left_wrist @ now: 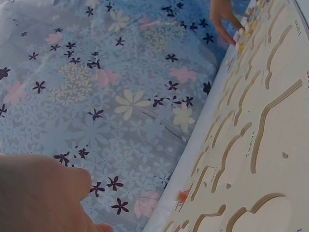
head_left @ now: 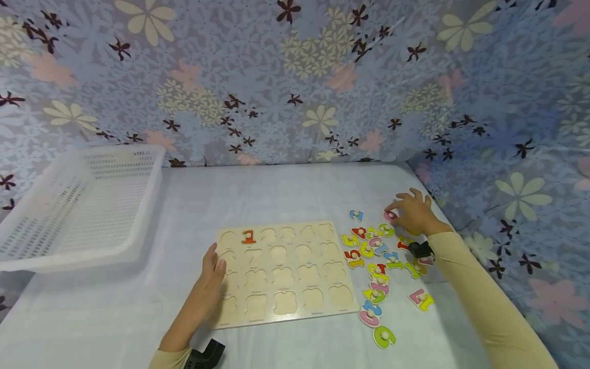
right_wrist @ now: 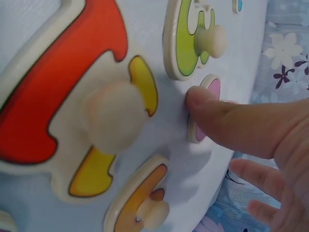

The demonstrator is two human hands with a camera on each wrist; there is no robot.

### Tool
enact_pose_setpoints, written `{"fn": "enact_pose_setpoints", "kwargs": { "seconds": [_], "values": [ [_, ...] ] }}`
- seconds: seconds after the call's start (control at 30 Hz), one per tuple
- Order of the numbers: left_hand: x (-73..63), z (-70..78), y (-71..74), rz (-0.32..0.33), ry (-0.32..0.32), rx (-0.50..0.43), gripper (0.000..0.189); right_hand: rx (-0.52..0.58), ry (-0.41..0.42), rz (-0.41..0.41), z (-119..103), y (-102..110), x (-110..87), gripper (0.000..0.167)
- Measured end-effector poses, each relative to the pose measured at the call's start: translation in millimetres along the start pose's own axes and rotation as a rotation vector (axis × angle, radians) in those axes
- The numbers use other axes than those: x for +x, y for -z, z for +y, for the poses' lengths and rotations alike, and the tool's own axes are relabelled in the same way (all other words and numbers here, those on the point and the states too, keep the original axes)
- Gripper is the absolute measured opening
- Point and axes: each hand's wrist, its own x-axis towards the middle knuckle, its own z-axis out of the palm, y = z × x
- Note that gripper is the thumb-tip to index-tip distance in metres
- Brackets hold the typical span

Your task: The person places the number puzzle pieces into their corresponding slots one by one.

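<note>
My right hand (head_left: 415, 212) pinches a small pink number piece (head_left: 390, 216) beyond the pile's far right side. In the right wrist view the thumb (right_wrist: 231, 123) covers the middle of that pink piece (right_wrist: 214, 89), hiding its knob. Beside the left edge of the wooden puzzle board (head_left: 295, 264) is my left hand (head_left: 207, 284), its fingers loosely extended and holding nothing. A red number 1 (head_left: 249, 237) sits in the board's top row, second from the left; the other visible recesses hold no pieces.
Several coloured number pieces with round knobs lie right of the board, among them a red-and-yellow 15 (head_left: 354, 258), a green piece (head_left: 384, 337) and a blue one (head_left: 356, 215). A white plastic basket (head_left: 149, 205) stands at the left. Flowered cloth (head_left: 276, 102) borders the table.
</note>
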Motion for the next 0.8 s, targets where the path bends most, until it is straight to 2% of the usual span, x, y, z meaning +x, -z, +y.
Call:
{"fn": "enact_pose_setpoints", "kwargs": {
  "seconds": [0.17, 0.27, 0.4, 0.6, 0.7, 0.8],
  "values": [
    [1.0, -3.4, 3.1, 0.013, 0.01, -0.003, 0.064, 0.011, 0.067, 0.088, -18.6, 6.6, 7.9, 0.03],
    [1.1, -3.9, 5.1, 0.015, 0.021, -0.015, 0.064, 0.003, 0.16, 0.134, -50.3, 7.3, 18.8, 0.03],
    [1.6, -4.4, 8.3, 0.02, 0.023, -0.019, 0.064, -0.002, 0.368, 0.155, -126.7, -0.1, 39.1, 0.029],
    [5.2, -6.5, 11.7, 0.03, 0.026, -0.031, 0.064, -0.053, 0.684, 0.11, -257.0, -17.4, 59.7, 0.03],
    [7.1, -8.3, 12.7, 0.039, 0.016, -0.028, 0.063, -0.122, 0.77, 0.091, -302.4, -27.6, 68.3, 0.033],
    [8.3, -10.3, 13.0, 0.052, 0.007, -0.04, 0.062, -0.216, 0.776, 0.088, -329.8, -39.6, 77.8, 0.038]
  ]
}}
